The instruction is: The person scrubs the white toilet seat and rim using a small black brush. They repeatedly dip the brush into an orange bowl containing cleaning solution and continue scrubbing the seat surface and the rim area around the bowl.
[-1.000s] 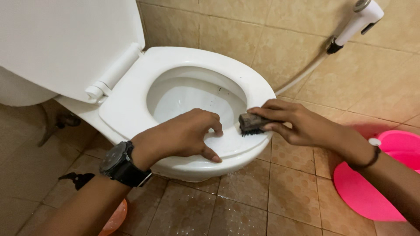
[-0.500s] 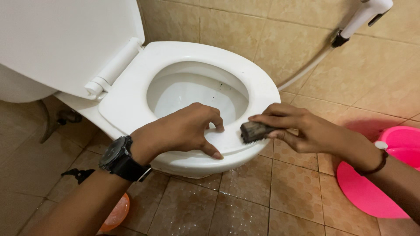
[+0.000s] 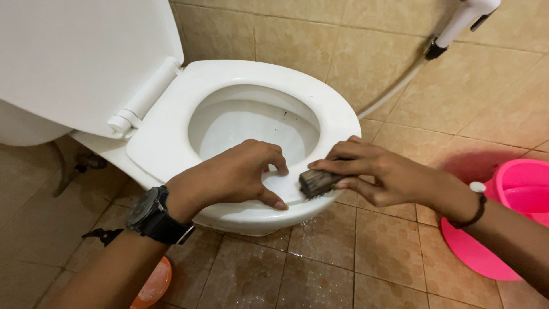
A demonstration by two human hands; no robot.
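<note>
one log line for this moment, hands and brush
right hand: grips brush on toilet seat front | left hand: rests on seat

From my view the bowl opening (image 3: 251,129) is unobstructed from above, but the front arc of the toilet seat (image 3: 171,137) is occupied by my left hand (image 3: 229,177) and by my right hand (image 3: 377,171), which presses a dark scrub brush (image 3: 316,183) onto the rim, leaving only a narrow gap between them. Access from the rear left is blocked by the raised lid (image 3: 86,57) and its hinge (image 3: 143,94), and the right side is bounded by the tiled wall (image 3: 354,40) with the sprayer hose (image 3: 394,88) running down it. At floor level the pink bucket (image 3: 509,212) closes the right side and an orange object (image 3: 153,284) sits under my left forearm, while the wet tiles (image 3: 320,269) in front of the bowl between them stay passable.
</note>
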